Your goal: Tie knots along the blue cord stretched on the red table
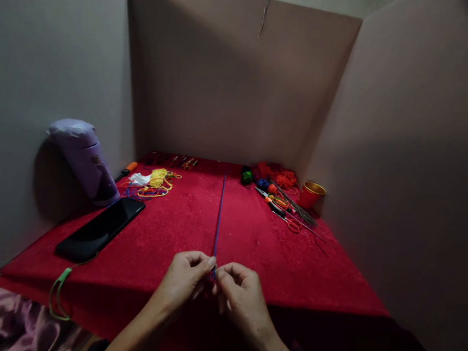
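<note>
A thin blue-purple cord (219, 218) runs straight across the red cloth (180, 231) from the back of the table to its front edge. My left hand (186, 280) pinches the near end of the cord between thumb and fingers. My right hand (240, 296) is closed in a pinch on the same end, right beside the left. Both hands meet at the table's front edge, their fingertips touching.
A black phone (100, 228) with a green strap (59, 291) lies at the left, beside a purple bottle (85, 160). Yellow cords (157, 182) sit behind it. At the right back are orange yarn (281, 177), scissors (285, 215), thin rods (302, 214) and a gold-rimmed cup (311, 194). Cardboard walls (233, 88) enclose the table.
</note>
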`<state>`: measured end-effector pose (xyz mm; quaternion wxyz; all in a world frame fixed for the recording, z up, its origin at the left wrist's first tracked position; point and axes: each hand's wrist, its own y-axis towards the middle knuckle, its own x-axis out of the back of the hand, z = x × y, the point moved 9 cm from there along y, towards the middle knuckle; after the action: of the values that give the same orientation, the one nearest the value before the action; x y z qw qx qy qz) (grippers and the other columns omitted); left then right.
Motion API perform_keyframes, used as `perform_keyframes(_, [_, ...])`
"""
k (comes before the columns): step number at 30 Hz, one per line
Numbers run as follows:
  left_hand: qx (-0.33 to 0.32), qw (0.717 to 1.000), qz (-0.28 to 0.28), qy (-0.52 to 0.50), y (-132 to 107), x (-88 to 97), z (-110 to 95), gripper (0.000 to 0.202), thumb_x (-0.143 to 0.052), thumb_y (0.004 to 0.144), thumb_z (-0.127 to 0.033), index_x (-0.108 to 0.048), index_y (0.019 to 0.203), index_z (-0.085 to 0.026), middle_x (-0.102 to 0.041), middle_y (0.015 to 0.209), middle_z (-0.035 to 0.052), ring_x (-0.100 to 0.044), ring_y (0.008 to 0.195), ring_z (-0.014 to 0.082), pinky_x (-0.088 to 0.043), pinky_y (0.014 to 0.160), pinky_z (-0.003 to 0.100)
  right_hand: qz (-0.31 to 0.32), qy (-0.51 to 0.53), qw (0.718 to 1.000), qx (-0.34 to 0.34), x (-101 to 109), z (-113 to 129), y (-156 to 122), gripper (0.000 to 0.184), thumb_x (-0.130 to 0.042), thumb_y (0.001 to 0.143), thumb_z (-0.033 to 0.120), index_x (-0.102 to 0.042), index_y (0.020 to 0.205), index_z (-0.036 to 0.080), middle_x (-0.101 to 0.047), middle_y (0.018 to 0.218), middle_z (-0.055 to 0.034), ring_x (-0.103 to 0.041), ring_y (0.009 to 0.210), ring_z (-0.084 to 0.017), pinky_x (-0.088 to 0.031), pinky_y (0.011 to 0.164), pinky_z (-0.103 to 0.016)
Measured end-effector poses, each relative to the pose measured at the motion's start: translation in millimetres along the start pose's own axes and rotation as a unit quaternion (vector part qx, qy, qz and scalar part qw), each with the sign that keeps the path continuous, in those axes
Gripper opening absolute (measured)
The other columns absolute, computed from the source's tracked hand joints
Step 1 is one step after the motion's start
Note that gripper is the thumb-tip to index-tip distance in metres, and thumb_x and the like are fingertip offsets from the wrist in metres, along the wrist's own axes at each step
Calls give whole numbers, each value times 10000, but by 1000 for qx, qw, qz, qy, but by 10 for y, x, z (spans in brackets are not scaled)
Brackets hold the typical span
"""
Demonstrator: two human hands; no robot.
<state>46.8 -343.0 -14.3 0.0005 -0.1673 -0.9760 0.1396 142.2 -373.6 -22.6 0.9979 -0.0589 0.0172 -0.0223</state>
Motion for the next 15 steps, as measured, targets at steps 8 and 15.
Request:
perform_keyframes(8, [18, 999, 25, -41, 23, -17, 17, 472, -680, 516, -576, -514, 599, -141, -320, 361, -101, -232, 301, 17, -112, 354, 184, -24, 10, 1000, 19, 31, -37, 5, 213, -605, 731, 337, -550, 661, 144, -432, 456, 69, -333, 378, -47, -269, 378, -177])
perform_keyframes(15, [30, 997, 40, -56, 19, -18, 37, 441, -674, 551, -535, -556, 661, -124, -335, 372, -97, -246, 300, 21, -121, 345, 180, -43, -21, 997, 54, 30, 86, -74, 167, -602, 726, 287, -565, 654, 141, -533, 577, 18, -446, 525, -86, -347, 487, -191])
